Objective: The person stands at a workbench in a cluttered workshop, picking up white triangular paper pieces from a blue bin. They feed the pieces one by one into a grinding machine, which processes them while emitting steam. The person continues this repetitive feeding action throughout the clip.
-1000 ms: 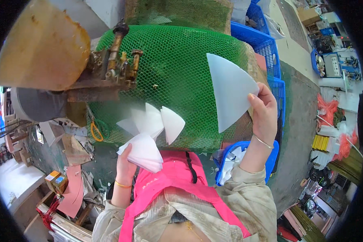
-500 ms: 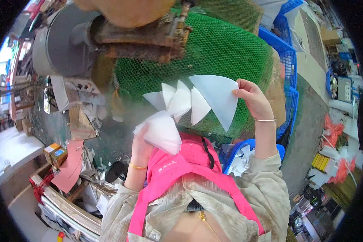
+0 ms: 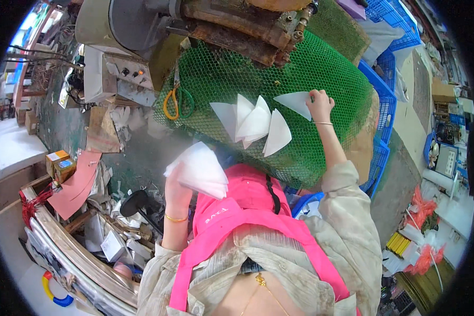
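Observation:
In my left hand (image 3: 178, 185) is a fanned stack of white fan-shaped sheets (image 3: 203, 167), gripped at its left side above my lap. Out on the green mesh (image 3: 321, 68), my right hand (image 3: 320, 105) pinches the right end of a single pale fan-shaped sheet (image 3: 294, 103) that lies low over the mesh or on it. Just left of that sheet, several more white fan-shaped pieces (image 3: 257, 122) overlap on the mesh, their points toward different sides. A pink apron (image 3: 242, 197) covers my front.
A rusty machine (image 3: 242, 31) with a grey round housing overhangs the mesh's far side. Orange-and-green-handled scissors (image 3: 178, 102) lie at the mesh's left. Blue crates (image 3: 379, 121) line the right. A wooden-edged bin of scraps (image 3: 105, 242) stands at lower left.
My right hand has moved away from me, lowering its sheet toward the mesh. My left hand still holds the stack. The whole view has shifted, bringing the scissors into sight.

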The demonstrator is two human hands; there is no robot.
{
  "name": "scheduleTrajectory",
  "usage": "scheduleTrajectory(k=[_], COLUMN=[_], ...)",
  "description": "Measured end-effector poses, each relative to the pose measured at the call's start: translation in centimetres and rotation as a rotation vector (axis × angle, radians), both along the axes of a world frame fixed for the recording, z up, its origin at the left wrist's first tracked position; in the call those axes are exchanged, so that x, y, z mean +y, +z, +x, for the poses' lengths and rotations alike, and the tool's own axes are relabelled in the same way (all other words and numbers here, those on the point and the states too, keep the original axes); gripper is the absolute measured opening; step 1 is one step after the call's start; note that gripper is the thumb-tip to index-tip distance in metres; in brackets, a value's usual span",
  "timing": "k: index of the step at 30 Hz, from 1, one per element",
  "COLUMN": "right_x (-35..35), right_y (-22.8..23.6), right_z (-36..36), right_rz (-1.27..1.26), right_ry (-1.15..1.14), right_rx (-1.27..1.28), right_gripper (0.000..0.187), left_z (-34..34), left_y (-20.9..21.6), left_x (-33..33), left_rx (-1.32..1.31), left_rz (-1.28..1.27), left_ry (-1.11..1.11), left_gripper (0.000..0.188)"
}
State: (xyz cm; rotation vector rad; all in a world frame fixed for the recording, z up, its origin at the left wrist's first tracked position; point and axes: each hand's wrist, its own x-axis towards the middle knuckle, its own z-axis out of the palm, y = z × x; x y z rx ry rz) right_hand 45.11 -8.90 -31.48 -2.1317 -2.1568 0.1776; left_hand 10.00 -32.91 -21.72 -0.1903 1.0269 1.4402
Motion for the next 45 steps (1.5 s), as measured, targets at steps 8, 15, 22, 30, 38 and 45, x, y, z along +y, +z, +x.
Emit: scheduleTrajectory(k=[8,15,22,30,38,45], right_x=[-2.0,-3.5,-3.6,-3.2,-4.8,-9.6], right_y=[-1.7,-2.4,-3.2,-4.1,-2.9,15.8], right_z=[2.1,-0.3,-1.4,0.5,3.2,-7.0], right_rz=[-0.092,-0.207,-0.230,-0.239,0.007,-0.033], right_ry=[-0.366,-0.397,-0.515,-0.673,-0.508,-0.191], right_rx=[0.112,-0.070,-0.061,0.148,0.644,0.961], right_gripper=[0.034,0.044,0.046,0.038,0.022,0.015], left_z=[0.7,1.4,0.8,-2.5,-7.1,-9.7], left_y=[-0.1,0.0,1.1,2.2,2.2,1.3], left_x=[-1.4,-1.0,-1.0,-0.4,1.6,2.1], left_rx=[0.012,0.014,0.048,0.047,0.035,0.096], left_rz=[-0.011,-0.048,-0.059,-0.045,0.026,0.091], left_ry=[0.020,-0.011,-0.024,-0.049,-0.117,-0.151], left_gripper=[0.030,0.027,0.023,0.024,0.024,0.031])
